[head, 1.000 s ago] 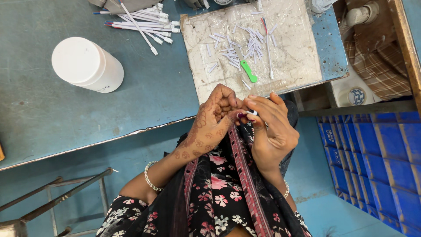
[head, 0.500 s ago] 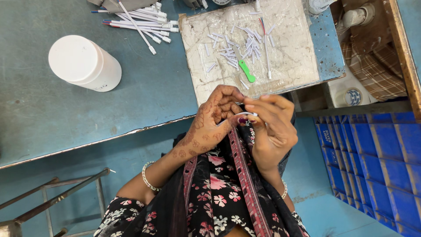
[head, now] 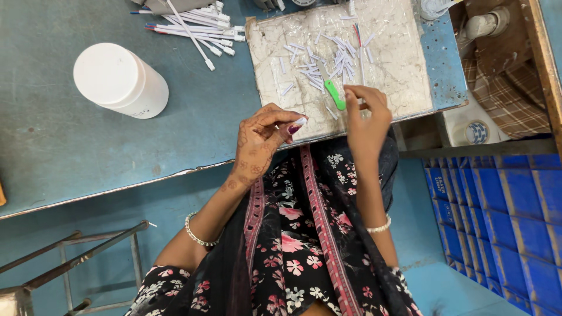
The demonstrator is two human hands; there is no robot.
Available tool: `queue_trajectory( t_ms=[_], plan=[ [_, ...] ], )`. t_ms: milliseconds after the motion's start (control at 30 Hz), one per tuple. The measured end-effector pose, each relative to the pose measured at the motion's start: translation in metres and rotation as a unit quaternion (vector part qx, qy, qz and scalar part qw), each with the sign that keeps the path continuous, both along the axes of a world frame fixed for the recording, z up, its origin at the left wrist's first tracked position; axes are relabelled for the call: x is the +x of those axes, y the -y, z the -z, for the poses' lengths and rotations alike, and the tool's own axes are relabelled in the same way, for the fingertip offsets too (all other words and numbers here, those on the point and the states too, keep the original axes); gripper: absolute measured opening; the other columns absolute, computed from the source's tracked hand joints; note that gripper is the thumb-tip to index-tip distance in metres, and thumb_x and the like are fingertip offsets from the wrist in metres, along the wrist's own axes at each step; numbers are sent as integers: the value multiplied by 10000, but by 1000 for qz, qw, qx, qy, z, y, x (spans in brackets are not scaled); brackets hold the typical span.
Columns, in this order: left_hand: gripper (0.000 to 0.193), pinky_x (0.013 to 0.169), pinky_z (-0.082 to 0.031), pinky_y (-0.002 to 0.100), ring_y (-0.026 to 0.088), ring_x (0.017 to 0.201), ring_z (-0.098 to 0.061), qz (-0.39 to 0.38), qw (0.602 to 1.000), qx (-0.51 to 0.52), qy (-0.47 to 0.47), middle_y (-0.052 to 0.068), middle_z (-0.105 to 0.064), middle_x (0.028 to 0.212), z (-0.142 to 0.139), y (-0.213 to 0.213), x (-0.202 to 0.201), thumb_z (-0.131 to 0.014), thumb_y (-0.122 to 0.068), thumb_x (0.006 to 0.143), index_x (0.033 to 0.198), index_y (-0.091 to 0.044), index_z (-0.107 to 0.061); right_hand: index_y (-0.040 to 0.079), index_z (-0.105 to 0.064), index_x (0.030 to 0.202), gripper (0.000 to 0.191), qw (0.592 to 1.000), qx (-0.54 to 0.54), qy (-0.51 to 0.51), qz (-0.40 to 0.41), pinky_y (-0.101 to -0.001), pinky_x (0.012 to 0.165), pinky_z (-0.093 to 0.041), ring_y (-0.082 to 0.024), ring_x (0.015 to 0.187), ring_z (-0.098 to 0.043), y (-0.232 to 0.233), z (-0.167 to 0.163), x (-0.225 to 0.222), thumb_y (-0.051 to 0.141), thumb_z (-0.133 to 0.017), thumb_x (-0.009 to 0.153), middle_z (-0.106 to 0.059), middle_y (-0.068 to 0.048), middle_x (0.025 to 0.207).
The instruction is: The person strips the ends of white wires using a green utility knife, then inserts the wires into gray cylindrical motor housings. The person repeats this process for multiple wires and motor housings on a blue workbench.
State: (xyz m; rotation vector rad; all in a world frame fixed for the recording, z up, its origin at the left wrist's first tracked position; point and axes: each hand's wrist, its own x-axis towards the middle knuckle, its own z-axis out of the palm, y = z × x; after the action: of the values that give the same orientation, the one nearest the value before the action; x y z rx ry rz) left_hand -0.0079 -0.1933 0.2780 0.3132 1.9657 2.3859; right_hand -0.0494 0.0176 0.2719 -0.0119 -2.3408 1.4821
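Now that your hands have split, right hand (head: 366,120) reaches open-fingered twd green tool (head: 335,94); left hand (head: 263,137) pinches small white piece (head: 299,122).

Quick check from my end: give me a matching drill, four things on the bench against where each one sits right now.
Things:
1. white jar
2. green tool
3. long white sticks
4. small white piece

Places:
A. pinched in the left hand
B. on the board, by the right hand
C. on its side, left on the table
D. piled at the table's far edge

Pairs: 1-C, 2-B, 3-D, 4-A
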Motion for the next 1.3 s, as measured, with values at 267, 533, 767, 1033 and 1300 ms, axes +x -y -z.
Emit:
queue_trajectory(
  t_ms=[267, 533, 767, 1033, 1300],
  plan=[
    [160, 781, -568, 241, 97, 918, -636, 19, 1000, 8, -13, 45, -655, 1062, -8, 1, 5, -720, -71, 983, 1129, -27, -766, 45, -735, 1058, 168, 974, 219, -58, 0, -410, 814, -499, -299, 961, -600, 15, 36, -27, 100, -786, 908, -641, -110, 993],
    [199, 842, -559, 254, 116, 954, -639, 96, 990, 105, 9, 51, -650, 1081, -15, 2, 8, -737, -90, 987, 1163, 2, -755, 6, -724, 1090, 144, 979, 188, -79, 27, -393, 764, -513, -282, 865, -634, 8, 46, -32, 47, -743, 954, -631, -135, 974],
    [205, 889, -552, 261, 128, 1023, -644, 127, 988, 89, 9, 44, -658, 1095, -21, 1, 7, -744, -107, 973, 1148, -3, -760, -10, -698, 1021, 82, 992, 92, -74, 52, -334, 673, -494, -215, 756, -638, 6, 31, -32, 24, -732, 955, -669, -129, 914],
    [211, 860, -552, 278, 130, 970, -637, 127, 984, 112, 46, 37, -666, 1083, -36, -1, 12, -735, -123, 970, 1152, -19, -760, -34, -547, 1323, 272, 969, -231, -48, -69, -293, 810, -559, -180, 856, -693, 13, -51, 66, 118, -610, 1105, -736, -184, 1037],
    [191, 921, -550, 280, 143, 1025, -657, 153, 980, 121, 47, 64, -676, 1103, -47, -8, 21, -718, -110, 1003, 1161, -10, -760, -80, -624, 1176, 195, 963, -253, -69, -61, -275, 717, -579, -181, 756, -710, 34, -69, 117, 82, -661, 1072, -741, -193, 932]
  ],
)
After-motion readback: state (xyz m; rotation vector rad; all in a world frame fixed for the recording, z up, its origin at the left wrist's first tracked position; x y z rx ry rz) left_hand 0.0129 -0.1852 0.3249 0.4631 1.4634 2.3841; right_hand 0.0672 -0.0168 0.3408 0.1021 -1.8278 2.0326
